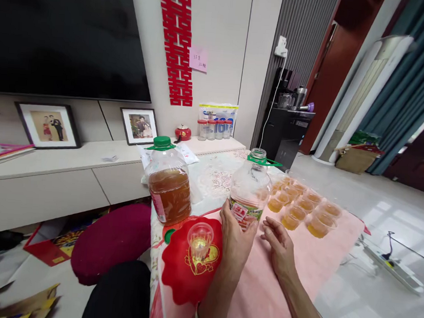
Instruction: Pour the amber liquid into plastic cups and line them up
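Observation:
My left hand (238,232) is wrapped round the lower part of a clear plastic jug (251,184), which stands upright and uncapped, with a green handle ring at its neck. Just to the right of the jug, my right hand (279,242) has its fingers apart and loosely bent, holding nothing. A second jug (170,192) with a green cap contains brown liquid. In front of it, a clear plastic cup (200,239) sits on a red scalloped tray (173,276). To the right, several plastic cups (293,217) hold amber liquid. A green cap (169,236) lies beside the tray.
A pink cloth (260,290) covers the near part of the table. Behind are a white cabinet (64,167) with framed photos and several red-lidded jars (214,131). A maroon round stool (112,244) stands left; a power strip (390,266) lies on the floor at right.

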A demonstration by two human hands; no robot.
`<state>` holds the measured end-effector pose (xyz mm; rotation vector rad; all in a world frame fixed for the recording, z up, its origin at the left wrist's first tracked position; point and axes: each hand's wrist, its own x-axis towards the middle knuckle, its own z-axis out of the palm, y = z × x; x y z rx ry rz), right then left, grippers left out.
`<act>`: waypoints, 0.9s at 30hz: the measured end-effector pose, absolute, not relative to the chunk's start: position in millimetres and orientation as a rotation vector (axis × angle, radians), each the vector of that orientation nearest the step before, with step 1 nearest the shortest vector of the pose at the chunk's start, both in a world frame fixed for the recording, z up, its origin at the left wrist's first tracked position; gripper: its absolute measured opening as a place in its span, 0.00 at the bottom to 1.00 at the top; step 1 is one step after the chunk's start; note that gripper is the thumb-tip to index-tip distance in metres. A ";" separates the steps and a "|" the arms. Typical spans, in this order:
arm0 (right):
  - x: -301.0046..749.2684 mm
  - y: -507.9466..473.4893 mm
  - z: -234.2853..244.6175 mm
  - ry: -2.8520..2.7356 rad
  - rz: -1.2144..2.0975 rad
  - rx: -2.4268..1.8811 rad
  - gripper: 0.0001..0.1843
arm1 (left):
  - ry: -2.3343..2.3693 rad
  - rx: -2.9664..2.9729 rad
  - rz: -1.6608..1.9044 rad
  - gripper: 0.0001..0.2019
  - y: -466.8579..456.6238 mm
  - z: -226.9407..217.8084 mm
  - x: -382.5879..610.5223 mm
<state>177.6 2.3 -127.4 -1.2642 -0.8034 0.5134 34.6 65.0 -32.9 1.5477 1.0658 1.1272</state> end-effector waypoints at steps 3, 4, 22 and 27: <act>174.7 4.7 -115.2 -0.908 0.580 -1.210 0.34 | 1.022 1.491 1.145 0.45 67.6 -34.4 34.3; 173.4 6.2 -109.3 -0.956 0.616 -1.184 0.39 | 1.013 1.478 1.143 0.46 67.8 -34.7 34.0; 199.1 47.8 -57.6 -1.172 0.726 -1.203 0.77 | 0.934 1.344 1.097 0.43 61.9 -21.9 33.5; 192.4 32.1 -45.0 -1.146 0.666 -1.231 0.75 | 0.882 1.353 1.099 0.44 54.6 -13.7 32.3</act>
